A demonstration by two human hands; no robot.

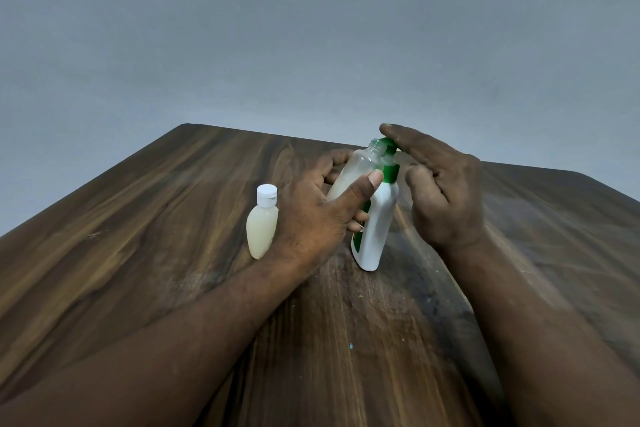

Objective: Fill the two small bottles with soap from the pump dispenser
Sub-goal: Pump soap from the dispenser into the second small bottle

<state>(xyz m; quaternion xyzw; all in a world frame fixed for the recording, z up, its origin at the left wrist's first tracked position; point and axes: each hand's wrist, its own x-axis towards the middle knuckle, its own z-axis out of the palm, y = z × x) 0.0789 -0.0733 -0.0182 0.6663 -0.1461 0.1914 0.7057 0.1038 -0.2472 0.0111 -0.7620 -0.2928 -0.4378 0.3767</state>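
- Grey bare wall [311, 28] fills the background behind the far edge of your work surface.
- You are working on a dark wood-grain table [138, 253]; a tiny blue speck [350, 346] lies on it between your forearms.
- Your capped bottle [262, 225] stands upright on the table just left of your left wrist. Its white flip cap is closed, and pale cream soap fills it nearly to the neck.
- Your left hand [311, 215] grips the open bottle [360, 166], thumb across the front and fingers wrapped round the back. You hold it off the table, tilted, with its uncapped threaded mouth up against the spout.
- That open bottle is clear near the top and shows pale soap in its lower part.
- The white dispenser [379, 218] stands on the table just right of your left hand, with a green collar and a green label down its side.
- Your right hand [446, 191] holds nothing: its forefinger lies straight across the green pump head [387, 143], touching the top, while the other fingers curl loosely beside the dispenser.
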